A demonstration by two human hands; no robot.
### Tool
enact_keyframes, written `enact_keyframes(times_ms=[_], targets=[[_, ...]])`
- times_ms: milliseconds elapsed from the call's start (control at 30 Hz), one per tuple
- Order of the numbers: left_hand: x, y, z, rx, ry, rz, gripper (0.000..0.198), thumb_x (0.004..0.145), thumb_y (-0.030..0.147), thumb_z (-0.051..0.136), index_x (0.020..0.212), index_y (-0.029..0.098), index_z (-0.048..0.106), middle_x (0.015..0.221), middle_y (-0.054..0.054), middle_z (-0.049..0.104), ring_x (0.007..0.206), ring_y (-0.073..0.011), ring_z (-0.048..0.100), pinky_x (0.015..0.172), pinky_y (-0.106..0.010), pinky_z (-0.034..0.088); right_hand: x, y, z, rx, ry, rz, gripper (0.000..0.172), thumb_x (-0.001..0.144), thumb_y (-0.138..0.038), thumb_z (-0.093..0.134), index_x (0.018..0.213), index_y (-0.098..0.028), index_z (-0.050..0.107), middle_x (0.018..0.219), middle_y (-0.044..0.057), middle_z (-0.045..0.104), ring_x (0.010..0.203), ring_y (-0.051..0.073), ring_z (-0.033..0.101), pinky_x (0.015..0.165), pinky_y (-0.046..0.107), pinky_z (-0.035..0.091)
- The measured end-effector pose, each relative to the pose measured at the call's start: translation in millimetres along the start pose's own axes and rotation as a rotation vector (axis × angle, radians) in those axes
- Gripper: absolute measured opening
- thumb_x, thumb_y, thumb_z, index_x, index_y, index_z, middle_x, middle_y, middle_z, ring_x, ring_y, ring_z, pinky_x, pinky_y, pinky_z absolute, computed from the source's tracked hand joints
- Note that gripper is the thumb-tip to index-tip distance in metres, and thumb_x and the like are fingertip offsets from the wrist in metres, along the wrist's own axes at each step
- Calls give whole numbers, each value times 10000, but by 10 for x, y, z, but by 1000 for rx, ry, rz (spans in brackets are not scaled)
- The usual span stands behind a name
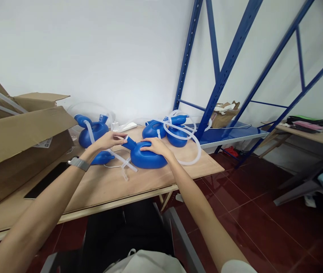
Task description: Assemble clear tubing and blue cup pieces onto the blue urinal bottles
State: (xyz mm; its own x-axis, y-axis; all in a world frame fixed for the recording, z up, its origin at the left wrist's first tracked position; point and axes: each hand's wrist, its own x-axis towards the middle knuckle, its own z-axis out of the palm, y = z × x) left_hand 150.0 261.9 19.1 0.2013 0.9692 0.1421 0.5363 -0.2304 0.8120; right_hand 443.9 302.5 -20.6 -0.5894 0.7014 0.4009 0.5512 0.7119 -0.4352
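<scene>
A blue plastic urinal bottle (148, 159) lies on the wooden table in front of me, its angled neck pointing up and to the left. My left hand (110, 140) pinches the pale-rimmed mouth of that neck between thumb and fingers. Over the bottle's handle rests my right hand (156, 147), fingers curled round it. Close by on the left are a blue funnel-shaped piece (103, 157) and a clear tube (121, 160). Another blue bottle (93, 132) with a tube stands behind my left hand. Two more, a left one (153, 129) and a right one (177, 137), sit behind my right hand.
An open cardboard box (22, 151) with tubes inside covers the table's left end, beside a black tablet-like device (47, 180). A looped clear tube (197, 151) reaches the right side. Beyond stands a blue metal shelf frame (218, 87). A white power strip (126, 127) lies by the wall.
</scene>
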Motion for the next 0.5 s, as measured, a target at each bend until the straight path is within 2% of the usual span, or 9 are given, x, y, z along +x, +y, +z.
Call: enact_keyframes(times_ms=[133, 233, 367, 500], targets=[[-70, 132, -139, 154, -125, -7, 855, 577, 704, 900, 1271, 219, 776, 1286, -125, 776, 1197, -360, 716, 1037, -422, 575, 58, 50, 6, 44, -50, -44, 446, 871, -510, 821, 1262, -298, 795, 1294, 50, 780, 1244, 306, 718, 1094, 368, 512], [-113, 212, -180, 286, -161, 16, 805, 587, 659, 909, 1240, 210, 765, 1262, -127, 781, 1187, -351, 717, 998, -413, 586, 102, 79, 0, 74, -99, -53, 447, 857, -504, 832, 1265, -325, 797, 1276, 26, 789, 1219, 311, 734, 1085, 365, 521], [-163, 247, -151, 384, -147, 85, 716, 606, 611, 911, 1159, 185, 755, 1174, -124, 797, 1099, -328, 740, 953, -397, 584, 158, 114, -13, 124, -151, -63, 460, 823, -472, 860, 1253, -317, 807, 1263, 29, 794, 1226, 337, 730, 1092, 392, 530], [-216, 234, -69, 414, -107, 120, 654, 656, 542, 910, 1155, 164, 721, 1207, -145, 776, 1084, -315, 741, 905, -366, 573, 229, 145, -23, 190, -209, -59, 479, 784, -436, 885, 1234, -288, 817, 1270, 42, 791, 1233, 350, 722, 1144, 440, 502]])
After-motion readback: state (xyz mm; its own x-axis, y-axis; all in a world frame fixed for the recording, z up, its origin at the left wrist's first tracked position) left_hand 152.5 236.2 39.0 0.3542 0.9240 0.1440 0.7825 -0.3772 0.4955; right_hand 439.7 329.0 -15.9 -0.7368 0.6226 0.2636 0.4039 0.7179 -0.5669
